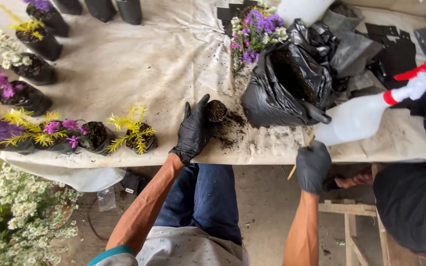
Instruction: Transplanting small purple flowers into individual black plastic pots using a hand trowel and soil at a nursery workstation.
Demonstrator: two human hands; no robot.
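L hand (pixel 192 134) gloved, fingers curled partway round small soil pot (pixel 216 111), steadying it upright on cloth (pixel 139 64) so soil stays in. R hand (pixel 312 166) gloved, closed tight on thin wooden stick (pixel 301 155), held at table edge w/ tip angled up toward spilled soil (pixel 230 133). Open black soil bag (pixel 284 86) just right of pot, mouth facing it for easy reach. Spray bottle (pixel 371 113) lying beside bag. Finished flower pots (pixel 135 134) lined up at left, well apart from mess.

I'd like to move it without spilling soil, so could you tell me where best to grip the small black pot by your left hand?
Probably wrap the small black pot round its side wall from the left, as the left hand does: its soil-filled mouth faces up.
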